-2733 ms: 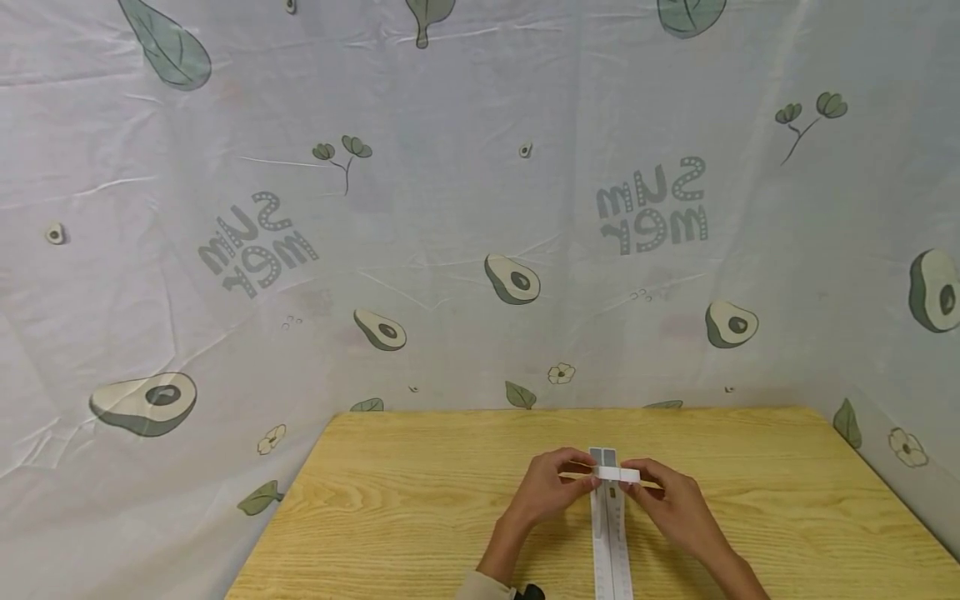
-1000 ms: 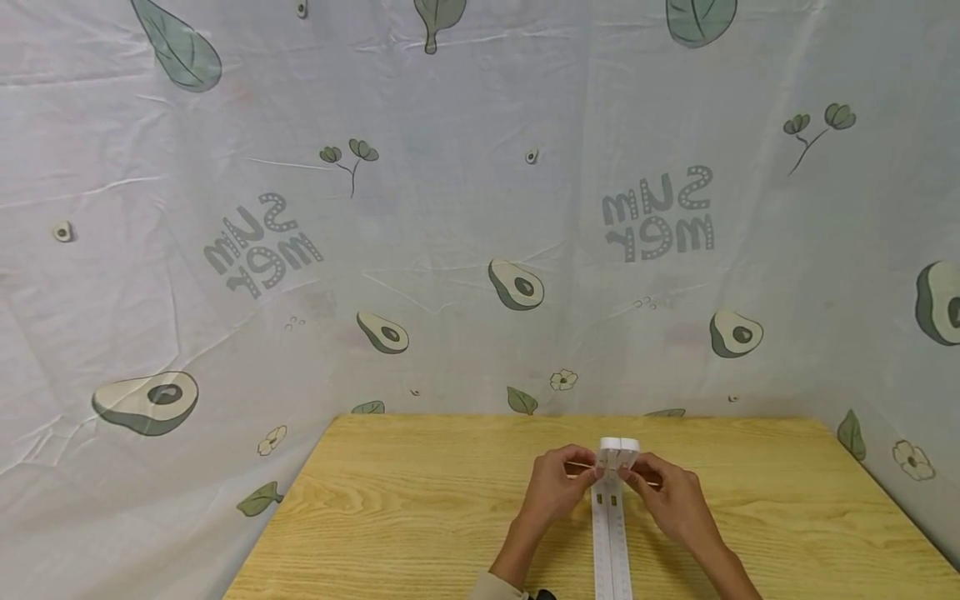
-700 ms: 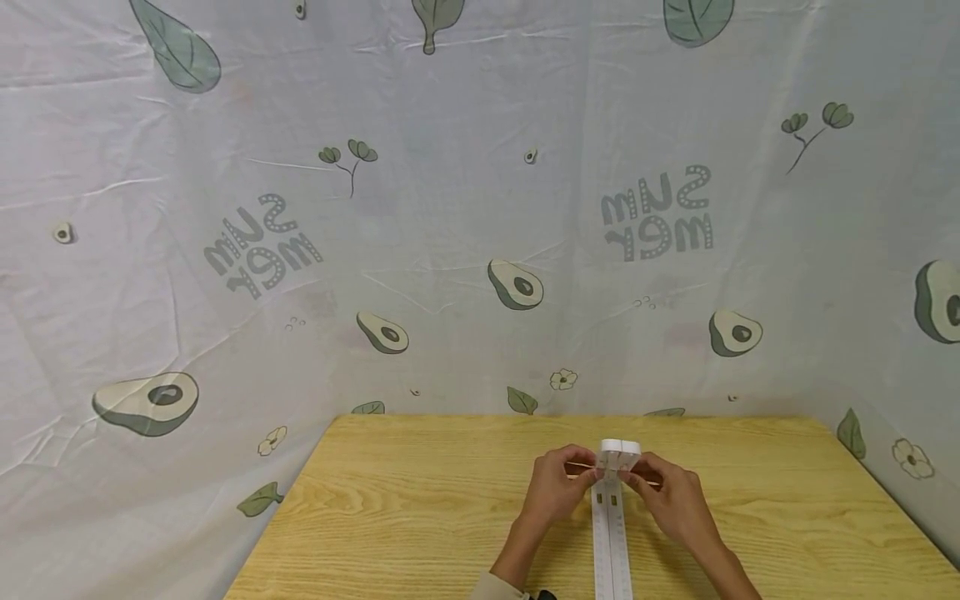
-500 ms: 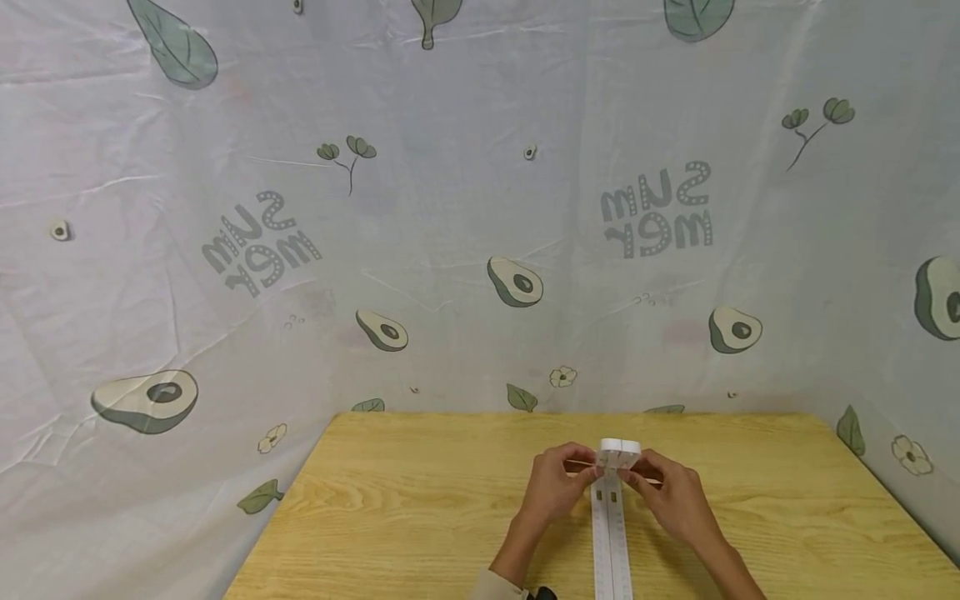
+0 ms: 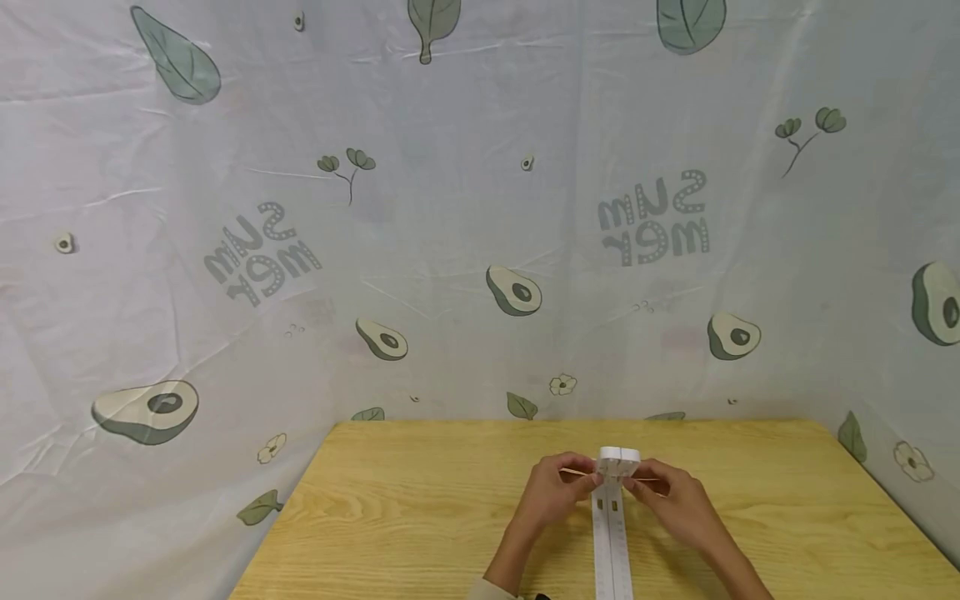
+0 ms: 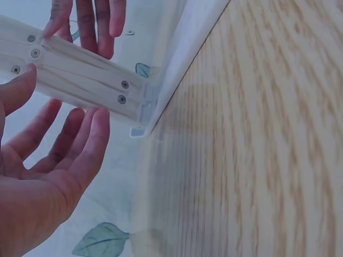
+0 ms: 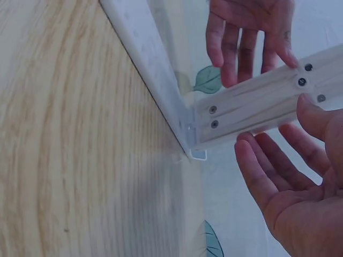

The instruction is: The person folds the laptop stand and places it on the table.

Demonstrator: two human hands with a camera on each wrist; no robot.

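A long white plastic strip (image 5: 612, 542) with ruler-like marks and a lengthwise seam lies on the table. At its far end a hinged white panel (image 5: 618, 455) stands raised; screws show on its face in both wrist views. My left hand (image 5: 550, 496) grips the panel's left edge, thumb (image 6: 20, 85) on the screwed face, other fingers reaching round behind. My right hand (image 5: 678, 504) holds the opposite edge the same way, its thumb (image 7: 313, 115) near a screw. Some fingertips behind the panel are hidden. The strip's near end runs out of the head view.
The wood-grain table (image 5: 420, 517) extends to both sides of the hands. A pale curtain (image 5: 450, 208) printed with avocados and leaves hangs behind it and along both sides. A sleeve cuff (image 5: 489, 590) shows at the left forearm.
Since the earliest frame the panel has swung up to stand raised, uncovering two small gold-coloured slots on the strip. Over the last half second the hands have barely moved; the head view has shifted slightly.
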